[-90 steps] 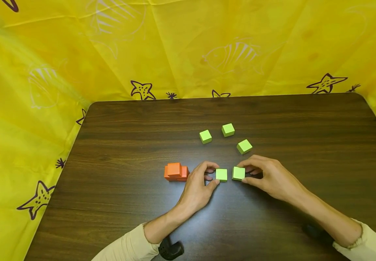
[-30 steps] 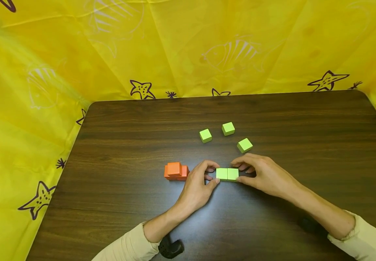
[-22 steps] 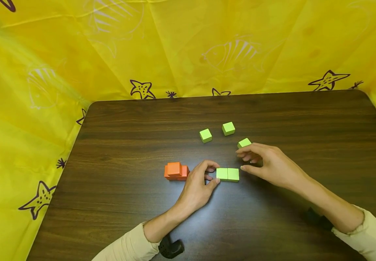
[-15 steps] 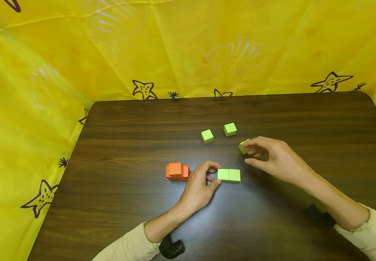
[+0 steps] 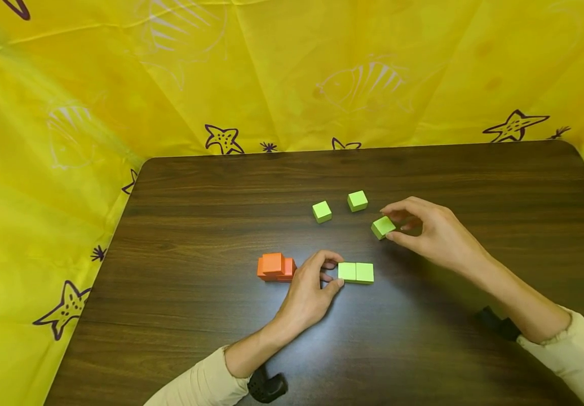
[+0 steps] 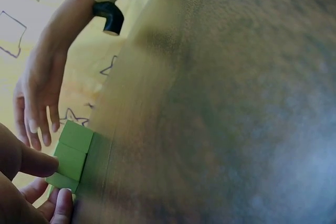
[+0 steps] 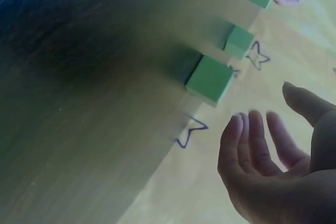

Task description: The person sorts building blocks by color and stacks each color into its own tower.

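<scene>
Two lime-green cubes stand side by side on the table, forming a short row. My left hand [image 5: 306, 287] pinches the left cube [image 5: 346, 271] between thumb and fingers; the right cube [image 5: 365, 273] sits against it. In the left wrist view, the thumb lies on a green cube [image 6: 71, 160]. My right hand [image 5: 431, 231] is spread around a third, turned green cube [image 5: 383, 226], thumb at its near corner and index finger behind it. The right wrist view shows that hand's fingers [image 7: 257, 145] apart from the nearest cube [image 7: 210, 80].
Two more green cubes, one at left [image 5: 322, 211] and one further back [image 5: 357, 201], lie beyond the pair on the dark wooden table [image 5: 195, 214]. A small stack of orange blocks [image 5: 273, 265] stands just left of my left hand. Yellow printed cloth [image 5: 292, 73] hangs behind.
The right hand slid its cube against the left one, let go, and moved back and right to a loose green cube. The left hand keeps its hold in place.
</scene>
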The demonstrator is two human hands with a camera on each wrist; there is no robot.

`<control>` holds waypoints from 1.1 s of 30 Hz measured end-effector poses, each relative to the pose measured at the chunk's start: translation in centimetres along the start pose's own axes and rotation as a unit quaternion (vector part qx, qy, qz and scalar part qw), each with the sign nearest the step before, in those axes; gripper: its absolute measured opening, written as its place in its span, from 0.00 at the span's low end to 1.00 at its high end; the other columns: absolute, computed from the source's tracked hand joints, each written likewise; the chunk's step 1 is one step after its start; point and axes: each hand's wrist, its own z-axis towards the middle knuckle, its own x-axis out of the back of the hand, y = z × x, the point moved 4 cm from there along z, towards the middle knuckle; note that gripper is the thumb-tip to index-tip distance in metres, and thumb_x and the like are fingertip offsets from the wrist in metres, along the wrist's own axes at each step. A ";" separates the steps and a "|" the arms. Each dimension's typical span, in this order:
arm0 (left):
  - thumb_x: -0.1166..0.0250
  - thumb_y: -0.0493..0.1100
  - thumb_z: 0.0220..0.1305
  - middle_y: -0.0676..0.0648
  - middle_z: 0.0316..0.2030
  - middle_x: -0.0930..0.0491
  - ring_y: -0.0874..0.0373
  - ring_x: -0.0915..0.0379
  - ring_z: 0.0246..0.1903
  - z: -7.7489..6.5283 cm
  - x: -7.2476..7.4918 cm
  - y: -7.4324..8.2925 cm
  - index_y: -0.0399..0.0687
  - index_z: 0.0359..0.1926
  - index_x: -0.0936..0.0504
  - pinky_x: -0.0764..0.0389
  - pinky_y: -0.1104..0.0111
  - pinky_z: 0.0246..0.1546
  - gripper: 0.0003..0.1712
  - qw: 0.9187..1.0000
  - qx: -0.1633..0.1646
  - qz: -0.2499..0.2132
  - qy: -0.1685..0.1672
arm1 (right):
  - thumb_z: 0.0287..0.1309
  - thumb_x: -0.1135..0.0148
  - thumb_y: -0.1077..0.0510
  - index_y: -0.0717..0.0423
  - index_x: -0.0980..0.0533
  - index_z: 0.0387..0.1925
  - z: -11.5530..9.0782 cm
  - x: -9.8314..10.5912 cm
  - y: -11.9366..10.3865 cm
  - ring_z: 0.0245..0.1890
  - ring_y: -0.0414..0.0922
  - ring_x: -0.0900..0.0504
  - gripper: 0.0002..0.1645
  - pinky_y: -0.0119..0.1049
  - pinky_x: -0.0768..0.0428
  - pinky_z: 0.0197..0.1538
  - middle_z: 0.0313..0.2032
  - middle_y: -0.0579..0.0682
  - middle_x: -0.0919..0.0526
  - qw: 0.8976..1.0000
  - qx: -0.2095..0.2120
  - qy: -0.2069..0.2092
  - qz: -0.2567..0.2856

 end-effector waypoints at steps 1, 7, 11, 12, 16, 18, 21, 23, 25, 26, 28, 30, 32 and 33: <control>0.30 0.32 0.60 0.48 0.46 0.21 0.61 0.23 0.37 0.0 0.0 0.0 0.53 0.51 0.21 0.21 0.68 0.43 0.20 1.000 0.000 0.000 0.000 | 0.47 0.22 0.65 0.52 0.20 0.51 0.1 0.0 0.2 0.41 0.42 0.17 0.27 0.27 0.20 0.41 0.45 0.46 0.15 1.000 -0.001 0.001 0.001; 0.30 0.33 0.60 0.48 0.46 0.21 0.61 0.23 0.38 0.0 -0.1 0.0 0.53 0.51 0.21 0.21 0.68 0.44 0.20 1.000 0.002 0.000 0.000 | 0.50 0.23 0.63 0.53 0.20 0.52 0.4 -0.3 1.0 0.41 0.44 0.18 0.26 0.30 0.18 0.40 0.44 0.48 0.16 1.000 -0.002 0.004 -0.001; 0.30 0.33 0.60 0.48 0.46 0.21 0.61 0.23 0.38 0.0 -0.1 0.0 0.53 0.51 0.21 0.21 0.67 0.44 0.20 1.000 0.002 0.000 -0.001 | 0.50 0.23 0.62 0.55 0.21 0.53 0.5 -0.6 1.4 0.39 0.45 0.17 0.27 0.34 0.17 0.39 0.44 0.50 0.16 1.000 -0.006 0.002 -0.001; 0.30 0.33 0.60 0.48 0.46 0.21 0.61 0.23 0.38 -0.1 -0.1 0.0 0.53 0.52 0.21 0.21 0.67 0.44 0.20 1.000 0.003 0.000 -0.001 | 0.50 0.23 0.61 0.56 0.21 0.53 0.5 -0.6 1.5 0.39 0.45 0.17 0.27 0.35 0.17 0.39 0.44 0.51 0.16 1.000 -0.008 0.001 0.000; 0.30 0.33 0.60 0.48 0.46 0.21 0.60 0.23 0.38 -0.1 0.0 0.0 0.53 0.51 0.21 0.22 0.68 0.44 0.20 1.000 0.002 0.001 0.000 | 0.51 0.22 0.59 0.56 0.22 0.54 0.6 -0.9 1.9 0.37 0.45 0.16 0.28 0.36 0.17 0.39 0.45 0.52 0.16 1.000 -0.024 -0.004 0.004; 0.30 0.32 0.60 0.48 0.46 0.21 0.60 0.23 0.38 -0.1 0.0 -0.1 0.53 0.51 0.21 0.22 0.68 0.44 0.20 1.000 0.001 0.001 -0.001 | 0.50 0.22 0.59 0.56 0.22 0.54 0.6 -1.1 2.1 0.37 0.45 0.16 0.28 0.37 0.17 0.39 0.44 0.52 0.15 0.999 -0.031 -0.007 0.005; 0.30 0.32 0.60 0.48 0.46 0.21 0.61 0.23 0.38 -0.1 0.0 -0.1 0.53 0.51 0.21 0.22 0.67 0.44 0.20 1.000 0.002 0.000 -0.003 | 0.50 0.22 0.60 0.57 0.22 0.53 0.6 -1.4 2.4 0.37 0.46 0.16 0.28 0.40 0.17 0.39 0.43 0.53 0.15 0.999 -0.036 -0.013 0.004; 0.30 0.32 0.60 0.48 0.46 0.21 0.61 0.23 0.38 -0.1 0.0 -0.1 0.53 0.51 0.21 0.22 0.67 0.44 0.20 1.000 0.003 0.000 -0.002 | 0.50 0.22 0.60 0.58 0.22 0.53 0.6 -1.6 2.5 0.38 0.47 0.16 0.27 0.42 0.17 0.40 0.43 0.53 0.15 0.999 -0.040 -0.018 0.006; 0.30 0.32 0.60 0.48 0.46 0.21 0.61 0.23 0.38 -0.1 0.0 -0.1 0.53 0.51 0.21 0.22 0.68 0.44 0.20 1.000 0.004 0.000 -0.002 | 0.50 0.22 0.60 0.59 0.22 0.53 0.6 -1.7 2.6 0.39 0.47 0.16 0.27 0.45 0.17 0.41 0.43 0.53 0.15 0.999 -0.043 -0.021 0.006; 0.30 0.32 0.60 0.48 0.46 0.21 0.61 0.23 0.37 -0.1 0.0 -0.1 0.53 0.51 0.21 0.22 0.68 0.44 0.20 1.000 0.002 0.000 -0.001 | 0.50 0.22 0.60 0.59 0.22 0.53 0.7 -1.7 2.6 0.39 0.47 0.16 0.28 0.45 0.17 0.41 0.43 0.53 0.15 0.999 -0.045 -0.023 0.006; 0.30 0.32 0.60 0.48 0.46 0.21 0.61 0.23 0.37 0.0 0.0 -0.1 0.53 0.51 0.21 0.22 0.68 0.44 0.20 1.000 0.001 -0.002 -0.001 | 0.50 0.22 0.60 0.59 0.22 0.53 0.7 -1.8 2.7 0.40 0.47 0.16 0.28 0.46 0.17 0.42 0.43 0.53 0.16 0.998 -0.048 -0.025 0.006; 0.30 0.32 0.60 0.48 0.46 0.21 0.61 0.23 0.37 0.0 -0.1 -0.1 0.53 0.51 0.21 0.22 0.68 0.43 0.20 1.000 0.001 -0.003 -0.001 | 0.50 0.22 0.59 0.60 0.22 0.53 0.7 -2.0 2.8 0.40 0.48 0.17 0.28 0.46 0.18 0.42 0.43 0.53 0.16 0.998 -0.054 -0.029 0.004; 0.30 0.32 0.60 0.48 0.46 0.21 0.61 0.23 0.37 0.0 -0.1 -0.1 0.53 0.51 0.21 0.21 0.68 0.43 0.20 1.000 0.000 -0.005 -0.002 | 0.49 0.22 0.59 0.60 0.22 0.52 0.8 -2.1 2.9 0.40 0.48 0.17 0.28 0.47 0.18 0.43 0.42 0.53 0.16 0.998 -0.062 -0.034 0.001; 0.30 0.32 0.60 0.47 0.46 0.21 0.60 0.23 0.37 0.0 -0.1 -0.1 0.53 0.51 0.21 0.21 0.68 0.43 0.20 1.000 0.000 -0.006 -0.002 | 0.49 0.22 0.58 0.60 0.22 0.52 0.9 -2.2 3.0 0.41 0.48 0.17 0.28 0.47 0.18 0.43 0.42 0.53 0.15 0.997 -0.067 -0.036 -0.001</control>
